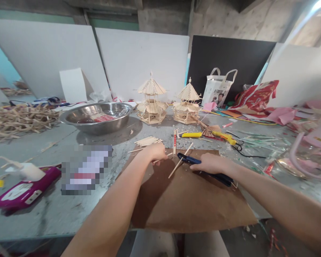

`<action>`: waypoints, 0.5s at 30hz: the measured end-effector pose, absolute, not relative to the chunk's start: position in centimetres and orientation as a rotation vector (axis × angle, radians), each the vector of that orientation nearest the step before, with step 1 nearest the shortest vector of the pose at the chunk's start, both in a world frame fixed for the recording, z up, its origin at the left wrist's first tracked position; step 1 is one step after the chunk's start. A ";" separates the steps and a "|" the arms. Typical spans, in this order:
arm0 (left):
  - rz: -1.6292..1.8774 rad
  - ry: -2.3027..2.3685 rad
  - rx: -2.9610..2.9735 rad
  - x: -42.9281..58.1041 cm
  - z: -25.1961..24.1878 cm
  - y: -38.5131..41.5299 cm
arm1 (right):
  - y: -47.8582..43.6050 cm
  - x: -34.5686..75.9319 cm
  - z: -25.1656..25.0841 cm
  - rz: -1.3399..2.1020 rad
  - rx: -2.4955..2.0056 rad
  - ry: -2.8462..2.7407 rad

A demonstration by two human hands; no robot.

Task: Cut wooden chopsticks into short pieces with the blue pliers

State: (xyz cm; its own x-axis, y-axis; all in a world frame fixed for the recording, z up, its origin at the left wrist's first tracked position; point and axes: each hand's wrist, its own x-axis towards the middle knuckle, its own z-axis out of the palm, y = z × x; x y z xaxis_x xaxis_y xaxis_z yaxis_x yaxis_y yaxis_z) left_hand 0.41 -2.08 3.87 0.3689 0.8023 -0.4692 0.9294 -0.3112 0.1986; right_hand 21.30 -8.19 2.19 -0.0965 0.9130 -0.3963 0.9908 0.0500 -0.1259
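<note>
My left hand [158,153] is closed in a pinch on a thin pale wooden stick [170,154], whose short end pokes out to the right. My right hand [212,164] grips dark blue cutters [188,159] with long handles, their jaws pointing left toward that stick. Another wooden stick [173,171] lies slantwise at the jaws; whether it sits between them I cannot tell. Both hands are over a brown board [192,200]. Just beyond, a pile of cut sticks [148,141] lies beside a bundle with a red wrapper [174,139].
Two stick pagoda models [151,107] stand behind, beside a steel basin [96,117]. A yellow utility knife [192,135] and yellow glue gun [224,136] lie ahead. At left are a blurred phone-like object [88,169] and purple power strip [24,191]; plastic scraps [262,144] litter the right.
</note>
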 end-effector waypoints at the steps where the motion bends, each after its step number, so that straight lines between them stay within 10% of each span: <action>1: -0.370 1.582 2.273 0.4 4.1 -2.2 | -8.2 21.2 2.2 -0.540 1.957 2.115; 7: 0.478 1.397 2.885 3.5 3.0 -4.7 | -8.3 20.9 2.4 -0.469 1.969 2.116; 15: 0.465 0.704 3.012 7.6 -2.1 -8.3 | -7.0 21.6 -0.3 -0.469 1.603 2.635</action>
